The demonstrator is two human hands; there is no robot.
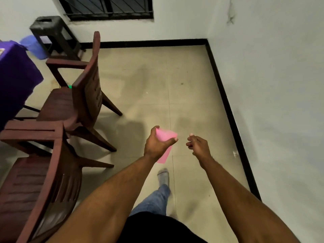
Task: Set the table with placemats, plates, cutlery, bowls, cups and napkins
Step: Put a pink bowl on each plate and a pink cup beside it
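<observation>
My left hand [157, 145] grips a pink plastic cup [165, 148] around its upper part, held out over the tiled floor in front of me. My right hand [198, 143] hangs a short way to the right of the cup, fingers loosely curled, holding nothing. The table with a purple cloth [15, 79] shows only as a corner at the far left edge; its top is almost entirely out of view.
Two dark wooden chairs [82, 95] [38, 174] stand on the left between me and the table. A black stool [52, 34] and a blue bucket [34, 45] sit in the far left corner. White walls close the right and back. My foot [164, 175] is on the tiled floor [175, 85].
</observation>
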